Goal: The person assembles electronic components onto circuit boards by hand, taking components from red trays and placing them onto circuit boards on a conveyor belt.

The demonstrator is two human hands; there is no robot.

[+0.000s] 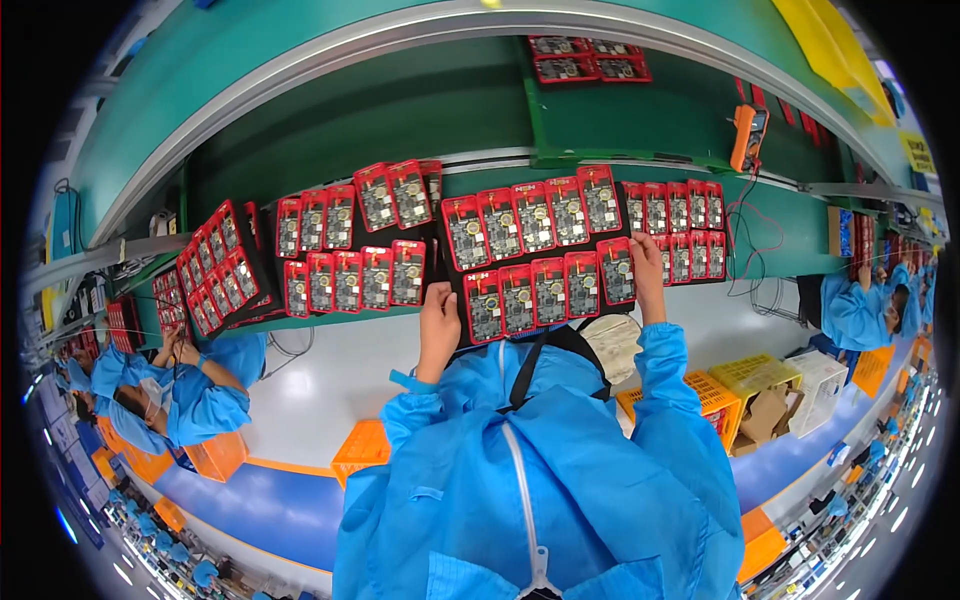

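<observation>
At the green table (800, 225), red-framed circuit boards (533, 217) fill both rows of the black tray (622, 205), remaining work unclear, with left hand (438, 325) and right hand (649, 272) at its sides, how tight each grip is I cannot tell.

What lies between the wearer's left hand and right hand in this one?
In the head view, a row of five red-framed circuit boards lies between the left hand and the right hand.

A green bench (795, 250) carries black trays (366, 240) (bearing red-framed circuit boards (347, 282)) and wires (738, 222).
</observation>
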